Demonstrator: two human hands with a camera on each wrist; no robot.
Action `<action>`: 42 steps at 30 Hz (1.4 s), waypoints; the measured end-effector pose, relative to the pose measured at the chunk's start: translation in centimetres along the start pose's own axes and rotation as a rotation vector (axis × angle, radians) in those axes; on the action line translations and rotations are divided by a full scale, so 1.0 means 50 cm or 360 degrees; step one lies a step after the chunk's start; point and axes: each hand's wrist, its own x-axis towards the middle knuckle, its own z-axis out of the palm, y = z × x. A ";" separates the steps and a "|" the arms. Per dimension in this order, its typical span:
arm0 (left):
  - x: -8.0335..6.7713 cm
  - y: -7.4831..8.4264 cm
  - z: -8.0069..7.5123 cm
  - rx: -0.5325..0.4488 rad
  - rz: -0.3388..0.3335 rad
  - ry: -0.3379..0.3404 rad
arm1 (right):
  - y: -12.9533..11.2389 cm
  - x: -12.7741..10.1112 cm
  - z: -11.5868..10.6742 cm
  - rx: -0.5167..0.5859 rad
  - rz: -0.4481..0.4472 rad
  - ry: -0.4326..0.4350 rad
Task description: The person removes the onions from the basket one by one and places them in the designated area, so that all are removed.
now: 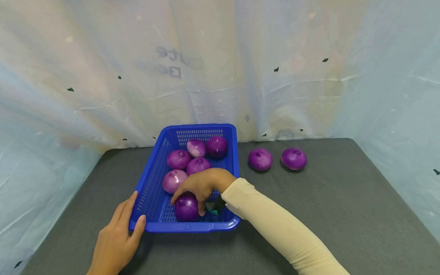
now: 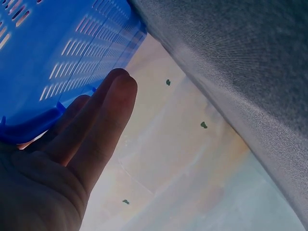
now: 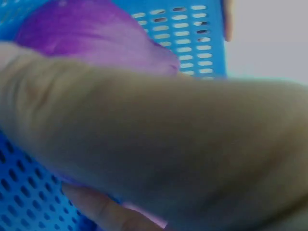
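Red onion [image 1: 186, 209] sits at six o'clock inside the blue perforated plastic basket [image 1: 178, 228], grasped by the right hand [image 1: 202, 184]: fingers at its ten o'clock, thumb at three. Left hand [image 1: 117, 233], fingers extended, rests against the basket's eight o'clock corner. Two loose onions [image 1: 260, 159] lie toward the held one's two o'clock on the grey tabletop [image 1: 343, 198].

Onion [image 1: 186, 209]: rounded, glossy, deep purple; held beneath the right hand [image 1: 201, 184], between its thumb and fingers, inside the basket [image 1: 185, 228]. Basket: blue slotted plastic, upright, near-left corner touching the left hand [image 1: 116, 233]; five other purple onions [image 1: 198, 164] beyond the right hand.
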 end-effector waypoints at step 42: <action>0.002 -0.002 0.000 0.0031 0.0017 0.0041 | 0.047 -0.309 0.069 0.0306 0.0161 0.1046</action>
